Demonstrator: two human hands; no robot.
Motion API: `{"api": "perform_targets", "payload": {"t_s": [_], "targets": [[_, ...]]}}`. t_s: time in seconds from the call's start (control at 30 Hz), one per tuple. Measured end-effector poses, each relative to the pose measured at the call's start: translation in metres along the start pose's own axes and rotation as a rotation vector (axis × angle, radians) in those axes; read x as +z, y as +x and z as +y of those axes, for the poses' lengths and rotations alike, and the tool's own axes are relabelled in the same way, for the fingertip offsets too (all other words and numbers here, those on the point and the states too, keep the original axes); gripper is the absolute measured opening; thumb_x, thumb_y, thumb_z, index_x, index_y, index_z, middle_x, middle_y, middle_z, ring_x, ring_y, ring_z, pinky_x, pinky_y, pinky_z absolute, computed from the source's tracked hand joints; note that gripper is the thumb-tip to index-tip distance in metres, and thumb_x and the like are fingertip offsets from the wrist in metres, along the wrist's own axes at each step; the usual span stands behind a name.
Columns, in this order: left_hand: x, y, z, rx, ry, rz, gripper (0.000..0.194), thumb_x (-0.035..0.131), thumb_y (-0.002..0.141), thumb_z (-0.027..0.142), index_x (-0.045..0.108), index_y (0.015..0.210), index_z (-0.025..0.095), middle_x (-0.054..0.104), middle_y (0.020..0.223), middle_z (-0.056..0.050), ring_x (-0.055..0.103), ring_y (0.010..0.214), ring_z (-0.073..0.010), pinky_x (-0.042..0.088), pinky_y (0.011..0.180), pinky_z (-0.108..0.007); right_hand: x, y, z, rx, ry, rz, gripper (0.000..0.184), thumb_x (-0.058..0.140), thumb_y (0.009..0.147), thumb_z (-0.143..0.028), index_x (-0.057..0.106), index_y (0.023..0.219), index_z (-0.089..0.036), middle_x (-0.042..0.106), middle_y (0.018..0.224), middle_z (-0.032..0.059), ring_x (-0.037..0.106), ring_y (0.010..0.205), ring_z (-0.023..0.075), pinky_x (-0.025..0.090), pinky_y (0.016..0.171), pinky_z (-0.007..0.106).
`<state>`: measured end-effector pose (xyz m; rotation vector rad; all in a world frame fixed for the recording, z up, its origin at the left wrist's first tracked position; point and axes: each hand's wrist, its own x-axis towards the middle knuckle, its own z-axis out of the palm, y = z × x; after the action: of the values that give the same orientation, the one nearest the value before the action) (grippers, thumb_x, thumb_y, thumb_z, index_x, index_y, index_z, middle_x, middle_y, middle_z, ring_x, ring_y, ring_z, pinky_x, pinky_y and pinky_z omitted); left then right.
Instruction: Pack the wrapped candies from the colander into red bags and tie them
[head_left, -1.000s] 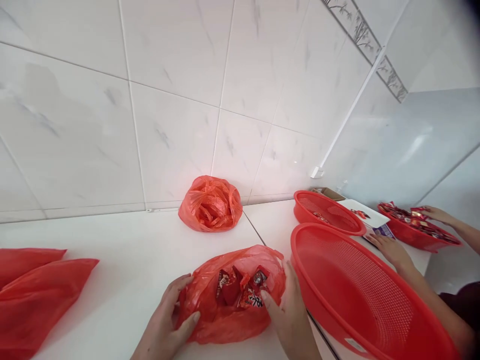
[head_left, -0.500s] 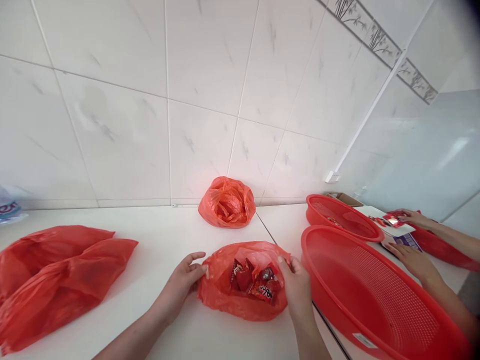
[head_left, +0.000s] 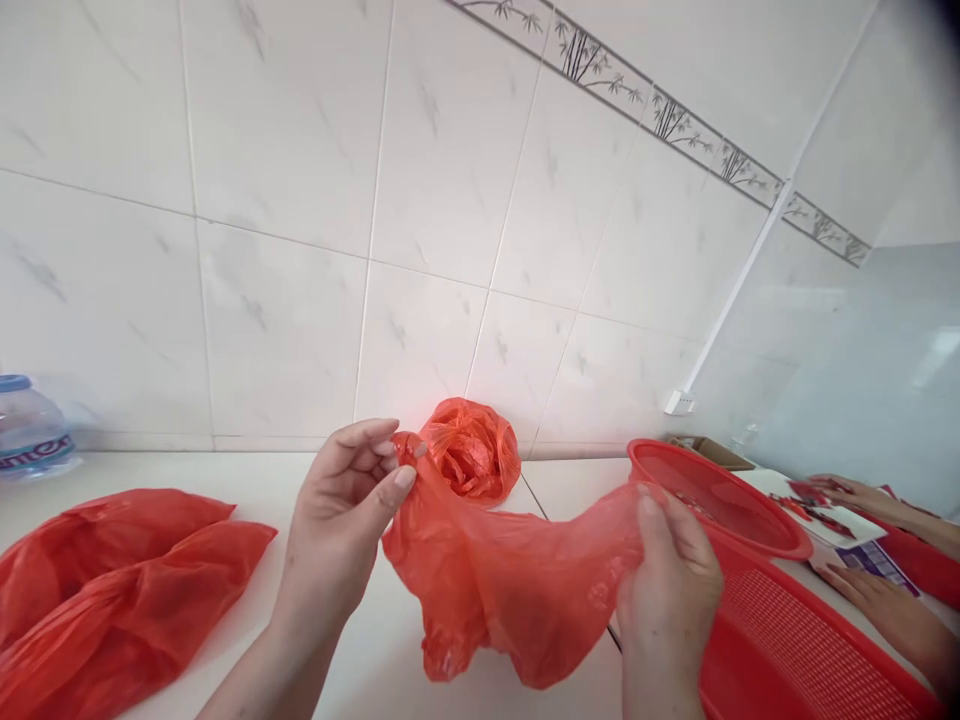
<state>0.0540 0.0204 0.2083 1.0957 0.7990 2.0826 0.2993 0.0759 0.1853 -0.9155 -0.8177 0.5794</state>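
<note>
Red plastic bag (head_left: 517,580) is stretched between the 2 hands, its body hanging in folds above the white table (head_left: 360,660); I cannot tell whether its bottom touches. The left hand (head_left: 337,520) has thumb and fingers closed on 1 upper corner, while the right hand (head_left: 671,585) grips the opposite corner. Just behind, the raised bag partly hides a crumpled red bundle (head_left: 476,450) near the tiled wall (head_left: 277,330). To the left lie 2 red bags (head_left: 112,600), touching, with a clear bottle (head_left: 34,425) beyond them. On the right, a large red basket (head_left: 795,620) sits just beside the right hand, which covers part of it and limits room there. Behind it stands a smaller red basket (head_left: 720,495). Farther right, a co-worker's 2 hands (head_left: 870,595) are at a white tray (head_left: 759,484) bearing small red packets (head_left: 817,515).
</note>
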Motion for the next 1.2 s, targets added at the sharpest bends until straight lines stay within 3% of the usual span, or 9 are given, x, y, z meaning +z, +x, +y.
{"api": "perform_targets", "payload": {"t_s": [0.27, 0.37, 0.47, 0.57, 0.73, 0.83, 0.93, 1.07, 1.2], "targets": [[0.000, 0.014, -0.013, -0.017, 0.219, -0.041, 0.028, 0.074, 0.075, 0.032, 0.064, 0.101, 0.025, 0.065, 0.084, 0.000, 0.063, 0.080, -0.0142, 0.051, 0.071, -0.023, 0.010, 0.007, 0.005, 0.154, 0.132, -0.222, 0.031, 0.070, 0.076, -0.043, 0.065, 0.099, -0.023, 0.068, 0.103, 0.0052, 0.063, 0.090, 0.0197, 0.051, 0.076, 0.031], [0.002, 0.011, -0.012, 0.091, 0.460, -0.127, 0.025, 0.069, 0.077, 0.030, 0.066, 0.101, 0.027, 0.069, 0.082, 0.000, 0.063, 0.076, -0.0157, 0.051, 0.068, -0.025, 0.013, 0.000, -0.005, 0.262, 0.236, -0.348, 0.022, 0.065, 0.081, -0.042, 0.061, 0.095, -0.026, 0.066, 0.082, -0.0009, 0.062, 0.070, 0.0134, 0.050, 0.064, 0.026], [0.009, 0.004, -0.008, 0.243, 0.729, -0.252, 0.009, 0.063, 0.080, 0.026, 0.070, 0.086, 0.027, 0.067, 0.071, 0.001, 0.059, 0.061, -0.0144, 0.048, 0.057, -0.024, 0.017, -0.014, -0.012, 0.407, 0.377, -0.556, 0.037, 0.049, 0.086, -0.059, 0.057, 0.084, -0.024, 0.042, 0.048, -0.0075, 0.033, 0.038, 0.0066, 0.034, 0.041, 0.019], [0.015, -0.003, -0.004, 0.386, 0.813, -0.400, 0.013, 0.056, 0.083, 0.019, 0.065, 0.076, 0.027, 0.062, 0.065, 0.002, 0.054, 0.053, -0.0124, 0.042, 0.047, -0.022, 0.020, -0.032, -0.016, 0.422, 0.334, -0.670, 0.048, 0.040, 0.086, -0.066, 0.057, 0.085, -0.022, 0.031, 0.039, -0.0088, 0.021, 0.036, 0.0066, 0.023, 0.038, 0.019], [0.020, -0.014, -0.001, 0.533, 0.859, -0.452, 0.016, 0.055, 0.081, 0.016, 0.065, 0.078, 0.028, 0.054, 0.064, 0.001, 0.051, 0.050, -0.0111, 0.041, 0.043, -0.019, 0.025, -0.058, -0.027, 0.476, 0.011, -1.004, 0.049, 0.060, 0.085, -0.038, 0.044, 0.131, -0.027, 0.048, 0.058, -0.0086, 0.043, 0.047, 0.0067, 0.036, 0.049, 0.019], [0.026, -0.020, 0.001, 0.472, 0.831, -0.525, 0.015, 0.054, 0.081, 0.018, 0.064, 0.074, 0.028, 0.054, 0.057, 0.003, 0.051, 0.046, -0.0120, 0.041, 0.040, -0.020, 0.032, -0.066, -0.030, 0.449, -0.007, -1.182, 0.048, 0.063, 0.080, -0.023, 0.051, 0.126, -0.027, 0.048, 0.064, -0.0079, 0.045, 0.056, 0.0071, 0.039, 0.056, 0.019], [0.031, -0.021, 0.000, 0.380, 0.806, -0.600, 0.012, 0.056, 0.083, 0.022, 0.062, 0.075, 0.028, 0.060, 0.060, 0.002, 0.056, 0.051, -0.0142, 0.048, 0.046, -0.023, 0.037, -0.062, -0.022, 0.302, -0.038, -1.131, 0.008, 0.058, 0.083, -0.024, 0.064, 0.081, -0.019, 0.046, 0.062, -0.0055, 0.040, 0.056, 0.0067, 0.035, 0.054, 0.019], [0.030, -0.018, -0.009, 0.441, 0.844, -0.585, 0.015, 0.061, 0.082, 0.022, 0.061, 0.096, 0.028, 0.065, 0.092, -0.003, 0.062, 0.083, -0.0194, 0.054, 0.070, -0.029, 0.035, -0.045, -0.006, 0.278, -0.133, -0.891, 0.035, 0.050, 0.089, -0.044, 0.059, 0.069, -0.017, 0.040, 0.051, -0.0059, 0.034, 0.048, 0.0074, 0.030, 0.048, 0.021], [0.030, -0.018, -0.022, 0.365, 0.919, -0.799, 0.036, 0.065, 0.077, 0.012, 0.060, 0.107, 0.030, 0.060, 0.103, -0.003, 0.059, 0.088, -0.0176, 0.051, 0.073, -0.027, 0.032, -0.037, 0.000, 0.354, -0.113, -0.751, 0.038, 0.047, 0.088, -0.048, 0.062, 0.072, -0.017, 0.046, 0.054, -0.0031, 0.041, 0.051, 0.0102, 0.034, 0.049, 0.022]]}}
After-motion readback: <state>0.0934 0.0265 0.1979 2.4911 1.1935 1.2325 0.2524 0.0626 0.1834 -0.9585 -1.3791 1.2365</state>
